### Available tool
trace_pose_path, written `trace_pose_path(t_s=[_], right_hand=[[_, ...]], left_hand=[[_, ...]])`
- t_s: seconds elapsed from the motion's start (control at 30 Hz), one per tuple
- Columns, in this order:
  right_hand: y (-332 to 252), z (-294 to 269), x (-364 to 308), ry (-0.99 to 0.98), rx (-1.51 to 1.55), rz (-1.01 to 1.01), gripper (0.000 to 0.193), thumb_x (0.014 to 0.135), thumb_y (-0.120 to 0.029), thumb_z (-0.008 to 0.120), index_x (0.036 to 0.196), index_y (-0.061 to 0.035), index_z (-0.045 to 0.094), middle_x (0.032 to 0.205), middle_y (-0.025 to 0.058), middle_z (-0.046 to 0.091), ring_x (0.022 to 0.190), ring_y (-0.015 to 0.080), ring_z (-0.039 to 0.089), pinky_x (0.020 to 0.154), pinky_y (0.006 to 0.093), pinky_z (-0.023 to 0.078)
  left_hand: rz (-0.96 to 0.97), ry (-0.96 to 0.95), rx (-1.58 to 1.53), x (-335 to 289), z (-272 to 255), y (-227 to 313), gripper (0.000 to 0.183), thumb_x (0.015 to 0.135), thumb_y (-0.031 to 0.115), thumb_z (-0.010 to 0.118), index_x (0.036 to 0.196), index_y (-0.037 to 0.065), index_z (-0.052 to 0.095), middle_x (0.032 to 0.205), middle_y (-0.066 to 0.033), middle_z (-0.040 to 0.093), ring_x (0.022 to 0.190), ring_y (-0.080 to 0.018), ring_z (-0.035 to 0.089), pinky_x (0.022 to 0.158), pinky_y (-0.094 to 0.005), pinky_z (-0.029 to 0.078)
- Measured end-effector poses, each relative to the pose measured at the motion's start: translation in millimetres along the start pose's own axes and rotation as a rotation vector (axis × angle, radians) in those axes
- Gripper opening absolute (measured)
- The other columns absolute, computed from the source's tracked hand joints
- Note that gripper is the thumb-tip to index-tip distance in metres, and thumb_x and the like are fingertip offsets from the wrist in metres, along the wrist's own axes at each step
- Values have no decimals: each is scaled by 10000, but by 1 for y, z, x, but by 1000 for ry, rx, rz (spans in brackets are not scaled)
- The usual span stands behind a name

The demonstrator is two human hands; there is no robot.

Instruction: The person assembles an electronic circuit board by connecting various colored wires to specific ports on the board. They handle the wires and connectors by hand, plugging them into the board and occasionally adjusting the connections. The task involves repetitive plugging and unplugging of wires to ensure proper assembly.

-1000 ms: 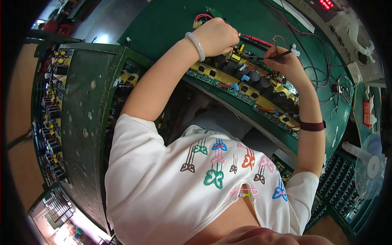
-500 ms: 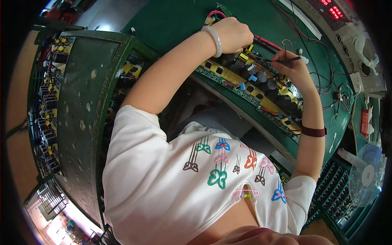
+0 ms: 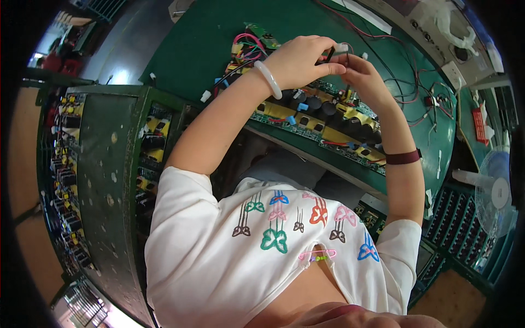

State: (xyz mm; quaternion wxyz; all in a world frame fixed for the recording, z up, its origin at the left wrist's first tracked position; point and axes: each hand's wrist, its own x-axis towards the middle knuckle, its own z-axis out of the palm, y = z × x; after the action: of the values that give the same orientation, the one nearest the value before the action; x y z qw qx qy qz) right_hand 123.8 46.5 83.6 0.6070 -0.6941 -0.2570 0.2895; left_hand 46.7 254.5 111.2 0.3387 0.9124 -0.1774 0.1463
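Both hands raised together above the board (image 3: 322, 117) — left hand (image 3: 298, 60) curled, fingers pressed together around a small dark part (image 3: 330, 54), pinching it near its white tip. Right hand (image 3: 365, 76) brought in just beside, fingertips touching the same part from the other side, closed on it, likely to steady it for fine work. Held up well clear of the surface (image 3: 197, 49), probably to bring it closer to the eyes. What the part was — too small to tell.

Below the hands, lay flat on the green surface, the long board, its black capacitors (image 3: 314, 104) upright in a row and yellow blocks alongside. Red and black wires (image 3: 404, 82) trailed off toward the right. A pale bangle (image 3: 269, 79) worn on the left wrist, a dark band (image 3: 403, 158) on the right. Racked upright at the left, more boards (image 3: 65, 164) — stored on edge, apparently to save room. A fan (image 3: 495, 191) stood at far right.
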Motion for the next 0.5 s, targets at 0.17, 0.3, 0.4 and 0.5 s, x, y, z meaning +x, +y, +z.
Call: trace_pose_path(t_s=[0.17, 0.3, 0.4, 0.5], right_hand=[[-13, -16, -3, 37, 394, -62, 268, 1028, -177, 492, 1133, 5, 658, 932, -36, 563, 863, 84, 482, 812, 257, 413], [-22, -16, -10, 22, 425, -138, 321, 1057, -256, 484, 1177, -8, 651, 882, -48, 529, 797, 61, 469, 762, 236, 398], [-23, -13, -12, 3, 525, -174, 328, 1052, -267, 501, 1203, -9, 635, 915, -24, 570, 822, 75, 532, 799, 240, 465], [-20, -12, -10, -22, 610, -203, 304, 1035, -232, 538, 1219, -6, 622, 969, 18, 619, 869, 104, 601, 847, 257, 523]], left_hand=[[-65, 84, -233, 6, 15, 3, 260, 984, 166, 595, 1209, 38, 615, 920, -132, 728, 862, -232, 702, 787, -337, 539], [-72, 74, -367, 3, 22, 4, 252, 1000, 156, 559, 1212, 20, 578, 928, -141, 731, 882, -237, 711, 790, -348, 537], [-69, 85, -362, 3, 26, 4, 240, 1014, 184, 540, 1173, 7, 568, 896, -143, 730, 876, -250, 713, 779, -357, 535], [-73, 84, -320, 4, 29, 4, 240, 1019, 217, 533, 1095, -6, 577, 877, -151, 727, 859, -275, 711, 757, -362, 531]])
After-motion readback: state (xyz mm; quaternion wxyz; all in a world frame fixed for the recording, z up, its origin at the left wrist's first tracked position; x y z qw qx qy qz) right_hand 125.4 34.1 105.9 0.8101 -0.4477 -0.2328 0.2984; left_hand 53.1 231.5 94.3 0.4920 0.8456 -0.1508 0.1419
